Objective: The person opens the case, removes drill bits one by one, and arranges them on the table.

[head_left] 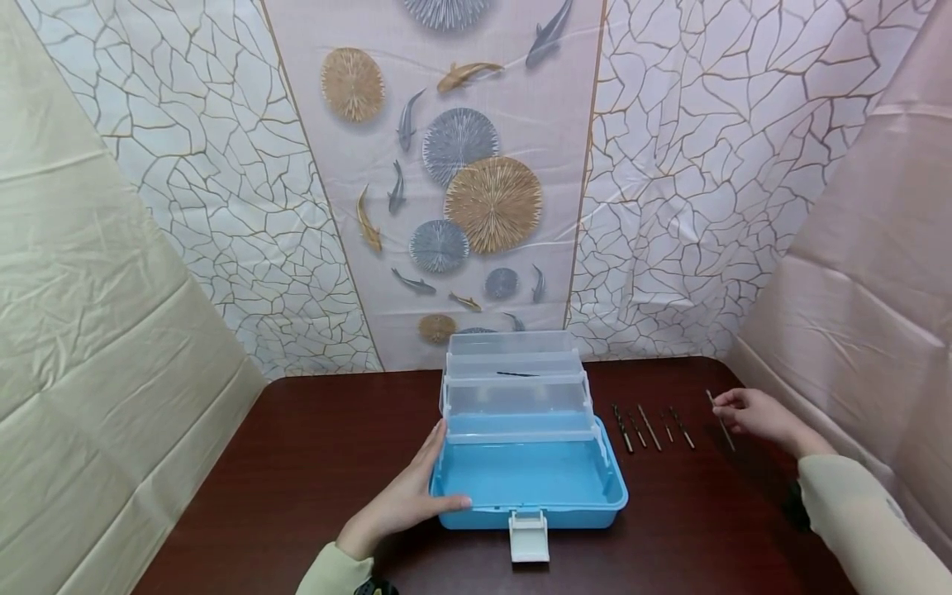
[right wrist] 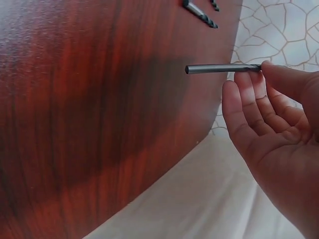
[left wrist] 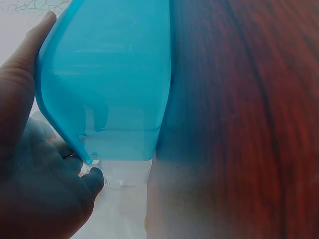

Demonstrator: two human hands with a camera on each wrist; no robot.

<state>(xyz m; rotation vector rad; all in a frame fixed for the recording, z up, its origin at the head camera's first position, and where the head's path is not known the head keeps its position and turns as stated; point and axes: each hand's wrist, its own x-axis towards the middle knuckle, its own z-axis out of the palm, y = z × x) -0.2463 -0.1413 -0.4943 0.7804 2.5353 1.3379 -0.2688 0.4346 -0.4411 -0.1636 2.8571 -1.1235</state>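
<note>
A blue toolbox (head_left: 530,516) with its clear tiered trays raised stands on the table. My left hand (head_left: 402,496) rests against its left side, fingers fairly straight along the wall and thumb over the front rim. In the left wrist view, this hand (left wrist: 42,174) touches the rim (left wrist: 44,97). Off to the right, my right hand (head_left: 759,420) pinches a drill bit (head_left: 725,431) between thumb and fingertips. The right wrist view shows the bit's smooth shank (right wrist: 219,68) pointing away from the hand (right wrist: 279,119), its fluted end at the fingertips.
Several drill bits (head_left: 649,427) lie in a row between the toolbox and my right hand. One dark bit (head_left: 517,374) sits in an upper tray (head_left: 461,388). A white latch (head_left: 529,541) hangs at the box's front. Patterned cloth (head_left: 669,165) hangs behind the table.
</note>
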